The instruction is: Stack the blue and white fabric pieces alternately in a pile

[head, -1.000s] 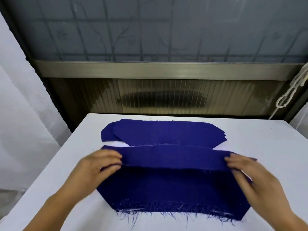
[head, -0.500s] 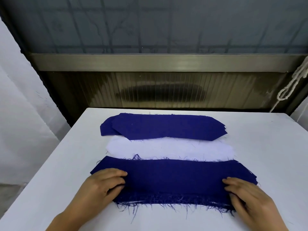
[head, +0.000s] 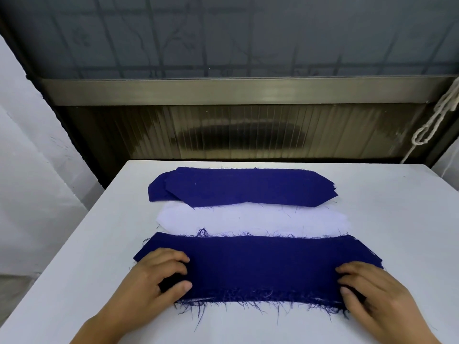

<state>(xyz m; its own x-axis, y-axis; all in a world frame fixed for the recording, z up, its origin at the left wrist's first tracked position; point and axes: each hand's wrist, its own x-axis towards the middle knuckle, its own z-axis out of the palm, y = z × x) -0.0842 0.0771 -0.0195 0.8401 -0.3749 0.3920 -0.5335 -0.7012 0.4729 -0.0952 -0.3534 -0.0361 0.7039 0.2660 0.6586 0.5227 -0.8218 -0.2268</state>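
Blue piece (head: 260, 264) lies flat on the near pile, left hand (head: 159, 276) and right hand (head: 367, 289) fingers curled pinching its ends; next likely white piece (head: 248, 219), mid-frame.

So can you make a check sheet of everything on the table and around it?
Surface: white table, flat.
Job's things: near blue cloth with frayed edges; white cloth behind it; far blue stack overlapping the white cloth's far edge.
Clutter: nothing seen.
Hands: left hand and right hand rest on the near blue cloth's ends, fingers curled at its edges.
Cables: white rope hanging at right.
Surroundings: ribbed panel, metal rail.
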